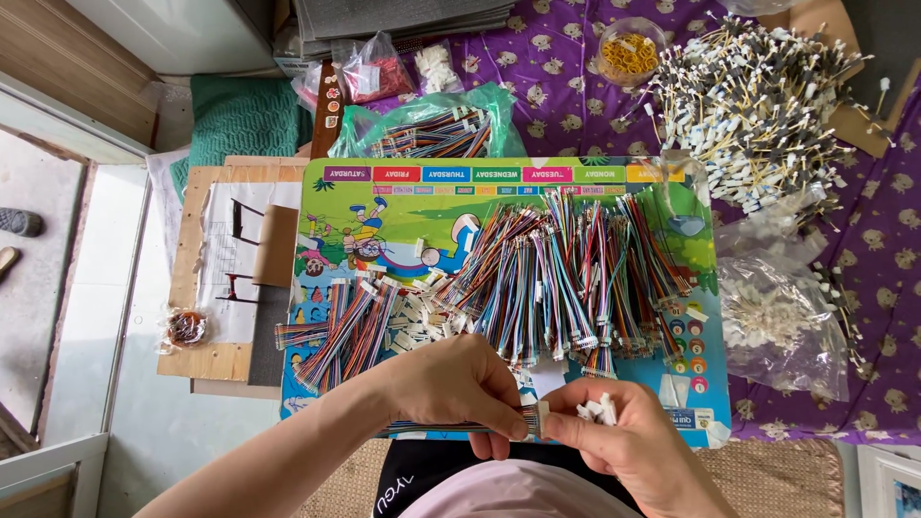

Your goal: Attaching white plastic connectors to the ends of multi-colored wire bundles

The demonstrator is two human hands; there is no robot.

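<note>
A thin bundle of coloured wires (451,425) lies across the near edge of the bright picture board (384,206), pinched by the left hand (456,384), its white end gripped by the right hand (624,436), which also cups small white plugs (597,411).

two hands (537,417), one board (384,206), one bowl (628,43)
</note>
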